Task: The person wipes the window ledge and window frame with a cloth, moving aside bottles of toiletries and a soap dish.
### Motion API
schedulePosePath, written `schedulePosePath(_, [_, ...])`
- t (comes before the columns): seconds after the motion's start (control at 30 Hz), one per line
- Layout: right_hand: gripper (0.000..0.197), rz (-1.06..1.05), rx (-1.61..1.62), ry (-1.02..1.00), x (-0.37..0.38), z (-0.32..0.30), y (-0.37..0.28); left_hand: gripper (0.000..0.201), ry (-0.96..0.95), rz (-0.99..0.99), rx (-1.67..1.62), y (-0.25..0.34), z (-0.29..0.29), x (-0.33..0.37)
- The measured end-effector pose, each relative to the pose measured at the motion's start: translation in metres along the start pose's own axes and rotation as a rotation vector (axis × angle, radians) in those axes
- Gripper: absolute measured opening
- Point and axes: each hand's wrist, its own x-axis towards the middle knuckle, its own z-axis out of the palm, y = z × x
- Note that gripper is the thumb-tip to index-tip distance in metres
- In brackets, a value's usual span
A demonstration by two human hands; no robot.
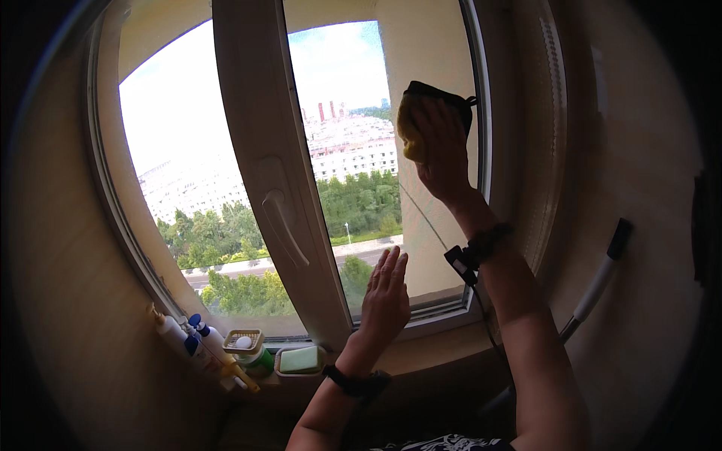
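My right hand is raised high at the right-hand window pane, its palm and fingers over a yellow cleaning cloth with a dark top edge and a small loop. The cloth lies against the glass near the frame's right side. Lower down, my left hand is held up with its fingers stretched, close to the bottom part of the same pane and holding nothing. Whether its palm touches the glass I cannot tell. Both wrists wear black bands, and a small box with a cable sits at the right one.
A white window handle juts from the middle frame. On the sill stand pump bottles, a small basket with a white round thing and a green soap bar in a dish. A grey-and-black rod leans at the right.
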Motion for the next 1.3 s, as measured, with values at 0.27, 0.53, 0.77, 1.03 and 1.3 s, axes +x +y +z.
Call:
schedulePosePath(0.27, [0.052, 0.011, 0.115, 0.065, 0.029, 0.016, -0.036, 0.055, -0.008, -0.073, -0.021, -0.011, -0.021, -0.011])
schedulePosePath(0.53, [0.064, 0.1, 0.162, -0.497, -0.195, -0.023, -0.117, 0.053, -0.042, -0.128, -0.027, -0.02, 0.009, -0.048])
schedulePosePath(0.77, [0.051, 0.067, 0.097, -0.594, -0.303, -0.06, -0.149, 0.044, -0.224, -0.175, -0.033, -0.029, 0.009, -0.092])
schedulePosePath(1.03, [0.063, -0.011, 0.121, -0.316, -0.118, -0.002, -0.11, 0.044, -0.107, -0.139, -0.056, -0.025, -0.02, -0.077])
schedulePosePath(1.3, [0.06, -0.05, 0.001, 0.051, 0.031, 0.052, -0.092, 0.042, -0.015, -0.141, -0.108, -0.039, -0.026, -0.068])
